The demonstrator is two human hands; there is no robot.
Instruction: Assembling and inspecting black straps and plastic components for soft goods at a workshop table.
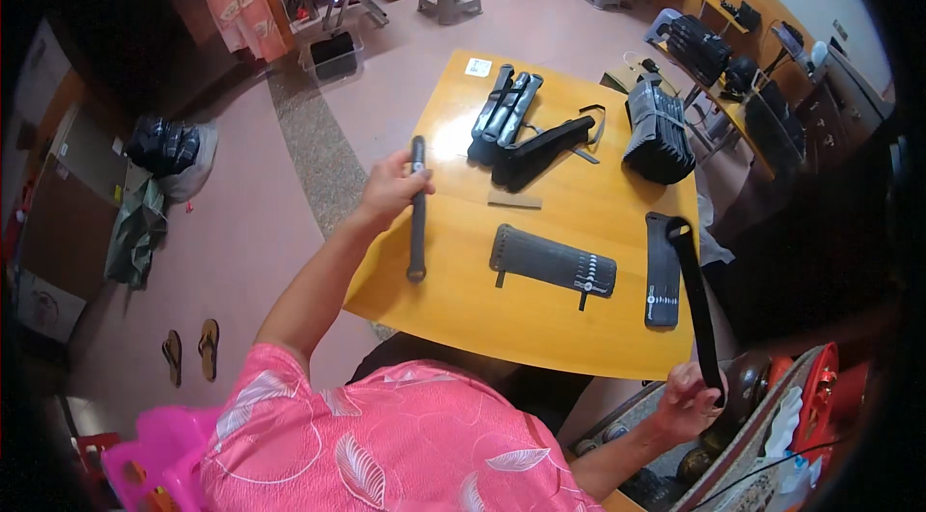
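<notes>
At the table's left side, my left hand (391,189) is closed on a dark grey strap (417,237), which hangs lengthwise with a ringed end toward me. Off the near right corner, my right hand (690,400) grips the lower end of a black strap (701,305); its looped upper end reaches over the table's right edge. Between my hands lies a row of dark straps (550,259) side by side, with white marks near its right end. Another dark strap stack (662,266) lies beside the strap in my right hand. A short flat brown strip (514,200) rests just beyond the row.
On the yellow table (453,319), bundled straps (503,112), a folded black bundle (542,150) and a tied strap stack (658,131) stand at the far side. A crate of odds and ends (743,416) is at my right. A pink chair (159,454) stands behind left.
</notes>
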